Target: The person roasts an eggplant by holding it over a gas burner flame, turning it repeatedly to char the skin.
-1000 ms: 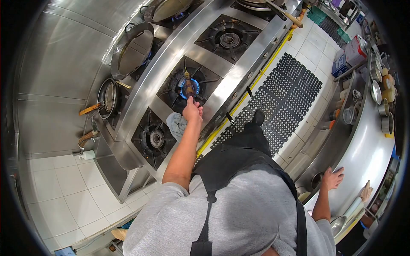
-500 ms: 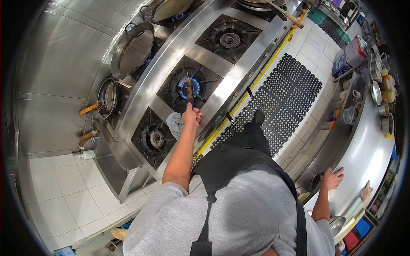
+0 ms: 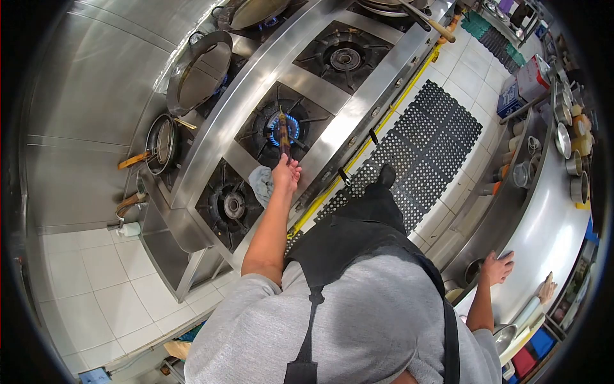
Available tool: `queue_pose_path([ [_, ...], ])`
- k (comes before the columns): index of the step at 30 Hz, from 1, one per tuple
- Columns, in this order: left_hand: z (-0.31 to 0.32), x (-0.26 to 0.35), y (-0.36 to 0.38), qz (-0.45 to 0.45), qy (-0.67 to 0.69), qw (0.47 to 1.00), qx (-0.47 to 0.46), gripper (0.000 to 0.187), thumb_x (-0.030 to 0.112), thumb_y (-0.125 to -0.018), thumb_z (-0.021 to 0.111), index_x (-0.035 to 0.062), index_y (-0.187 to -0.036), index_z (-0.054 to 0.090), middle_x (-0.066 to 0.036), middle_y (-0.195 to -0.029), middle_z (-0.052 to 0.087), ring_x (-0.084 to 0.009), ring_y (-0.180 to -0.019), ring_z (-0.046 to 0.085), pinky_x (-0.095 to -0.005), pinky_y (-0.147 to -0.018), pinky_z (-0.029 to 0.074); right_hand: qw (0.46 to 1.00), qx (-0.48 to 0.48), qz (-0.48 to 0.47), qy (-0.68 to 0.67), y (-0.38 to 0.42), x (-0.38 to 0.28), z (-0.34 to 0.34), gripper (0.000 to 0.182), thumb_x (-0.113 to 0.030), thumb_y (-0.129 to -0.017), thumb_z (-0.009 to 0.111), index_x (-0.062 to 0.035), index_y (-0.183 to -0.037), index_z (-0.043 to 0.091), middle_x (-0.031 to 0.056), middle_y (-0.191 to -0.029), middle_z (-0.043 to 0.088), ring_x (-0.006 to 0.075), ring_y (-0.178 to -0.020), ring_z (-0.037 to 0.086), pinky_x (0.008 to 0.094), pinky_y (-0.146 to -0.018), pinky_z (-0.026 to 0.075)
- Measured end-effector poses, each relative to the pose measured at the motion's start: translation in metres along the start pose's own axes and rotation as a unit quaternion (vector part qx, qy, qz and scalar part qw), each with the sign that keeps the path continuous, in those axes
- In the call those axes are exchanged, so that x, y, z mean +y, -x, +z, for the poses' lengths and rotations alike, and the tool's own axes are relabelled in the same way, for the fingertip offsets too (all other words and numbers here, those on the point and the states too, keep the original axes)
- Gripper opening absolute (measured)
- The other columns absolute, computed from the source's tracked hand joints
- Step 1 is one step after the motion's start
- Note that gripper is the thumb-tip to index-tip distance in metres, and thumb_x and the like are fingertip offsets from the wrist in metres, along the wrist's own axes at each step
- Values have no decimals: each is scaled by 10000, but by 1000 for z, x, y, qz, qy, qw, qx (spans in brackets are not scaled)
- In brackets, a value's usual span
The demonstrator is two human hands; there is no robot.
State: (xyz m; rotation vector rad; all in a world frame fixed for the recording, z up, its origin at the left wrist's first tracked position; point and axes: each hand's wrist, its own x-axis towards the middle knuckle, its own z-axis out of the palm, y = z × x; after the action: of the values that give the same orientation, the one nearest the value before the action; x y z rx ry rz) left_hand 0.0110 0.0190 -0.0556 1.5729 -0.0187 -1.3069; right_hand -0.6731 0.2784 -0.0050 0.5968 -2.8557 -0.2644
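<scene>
My left hand (image 3: 286,171) is closed round the lower end of a long, dark brown item (image 3: 284,137), whose tip is over a lit burner (image 3: 281,130) with a ring of blue flame. What the item is, I cannot make out. A crumpled grey-white cloth (image 3: 260,184) lies beside my left hand, on the stove. On the other side, my right hand (image 3: 498,267) rests on the edge of the metal counter (image 3: 540,233), fingers apart and holding nothing.
Unlit burners (image 3: 345,59) flank the lit one. Pans (image 3: 203,73) stand along the back of the stove. A black perforated mat (image 3: 422,137) covers the floor between stove and counter. Another person's hand (image 3: 547,290) touches the counter near mine. Metal bowls (image 3: 579,188) sit along its far side.
</scene>
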Motion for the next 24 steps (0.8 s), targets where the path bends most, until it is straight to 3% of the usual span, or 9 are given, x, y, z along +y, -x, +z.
queue_pose_path([
  [7,3,7,4,-16,-45,999,11,454,500,-949,546,46,-952,568,-84,-816,666,-199,-559,618,-255,-448,461,1000,6,-5,-11,-1,3,5,796,-465,-815,659,-274,-1491,284,128,-1493,349,298,-1388,326,565,-1039,329],
  [13,5,9,10,-22,-70,997,17,456,524,-947,533,71,-949,580,-52,-801,668,-175,-588,635,-234,-444,464,1000,5,-2,-15,-2,4,6,802,-463,-812,662,-276,-1492,280,126,-1492,349,295,-1391,321,564,-1040,325],
  [24,8,8,15,-1,-141,989,53,512,527,-947,528,17,-938,573,-100,-761,655,-184,-500,610,-223,-370,416,1000,8,-3,-13,1,2,3,802,-468,-810,666,-269,-1489,288,114,-1484,350,289,-1388,318,546,-1037,336],
])
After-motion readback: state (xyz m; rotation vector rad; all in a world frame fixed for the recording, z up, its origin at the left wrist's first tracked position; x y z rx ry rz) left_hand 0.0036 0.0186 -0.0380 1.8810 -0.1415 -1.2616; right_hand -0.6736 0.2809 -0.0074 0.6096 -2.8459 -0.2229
